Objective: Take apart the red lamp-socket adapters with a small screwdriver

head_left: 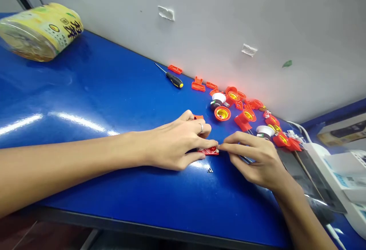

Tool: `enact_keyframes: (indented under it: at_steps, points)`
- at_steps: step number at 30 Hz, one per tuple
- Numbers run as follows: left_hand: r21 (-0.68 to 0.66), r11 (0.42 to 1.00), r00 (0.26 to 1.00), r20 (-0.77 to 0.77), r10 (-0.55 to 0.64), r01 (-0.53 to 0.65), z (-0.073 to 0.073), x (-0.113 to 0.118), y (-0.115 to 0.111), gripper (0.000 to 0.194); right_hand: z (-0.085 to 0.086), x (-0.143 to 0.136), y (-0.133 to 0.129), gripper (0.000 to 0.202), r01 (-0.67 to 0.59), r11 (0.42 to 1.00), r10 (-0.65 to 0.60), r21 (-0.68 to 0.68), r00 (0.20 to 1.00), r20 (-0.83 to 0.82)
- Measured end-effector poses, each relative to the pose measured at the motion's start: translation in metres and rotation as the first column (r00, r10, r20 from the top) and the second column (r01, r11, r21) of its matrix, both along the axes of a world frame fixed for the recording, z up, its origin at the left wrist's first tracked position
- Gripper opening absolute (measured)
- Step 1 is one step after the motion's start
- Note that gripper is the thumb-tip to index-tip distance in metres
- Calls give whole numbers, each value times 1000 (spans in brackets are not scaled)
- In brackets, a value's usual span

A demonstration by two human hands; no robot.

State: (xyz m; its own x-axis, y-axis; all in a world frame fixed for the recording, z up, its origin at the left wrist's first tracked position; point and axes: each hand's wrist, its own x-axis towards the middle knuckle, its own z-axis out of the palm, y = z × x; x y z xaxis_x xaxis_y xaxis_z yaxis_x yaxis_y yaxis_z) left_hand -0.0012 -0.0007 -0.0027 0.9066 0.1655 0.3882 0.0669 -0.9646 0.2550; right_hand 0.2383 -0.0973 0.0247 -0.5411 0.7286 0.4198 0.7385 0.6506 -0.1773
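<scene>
Meeting at red plastic casing (211, 151): bare hands (180, 145) (254, 160); glossy blue tabletop (160, 200).

The red plastic piece (211, 152) lies low on the blue counter (137, 200), mostly covered by the fingers and thumb of the left hand (177, 143). Its exposed side shows a glossy red edge, roughly level, with a thin whitish strand inside and a small pale bit at the right end, where the fingertips of the right hand (254, 158) meet it. More red (198, 117) shows beyond the left knuckles; whether it is the same part cannot be told.
</scene>
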Motion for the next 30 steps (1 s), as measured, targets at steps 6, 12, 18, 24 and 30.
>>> enact_keyframes:
  at_steps: [6,12,18,24,30]
  points:
    - [-9,1000,1000,14,-20,21,2,1,0,22,0,-3,2,25,0,1000,0,6,1000,8]
    - [-14,1000,1000,5,-18,18,3,1,1,21,1,-5,0,24,31,999,-30,-20,998,60]
    - [-16,999,1000,10,-28,28,4,1,1,23,0,-4,0,25,38,999,-38,-1,999,-20]
    - [-22,1000,1000,20,-8,9,0,0,1,28,7,5,-1,19,133,991,-132,3,989,-72]
    - [8,1000,1000,21,-7,7,-1,-3,5,32,8,9,0,15,157,987,-158,-13,987,-24]
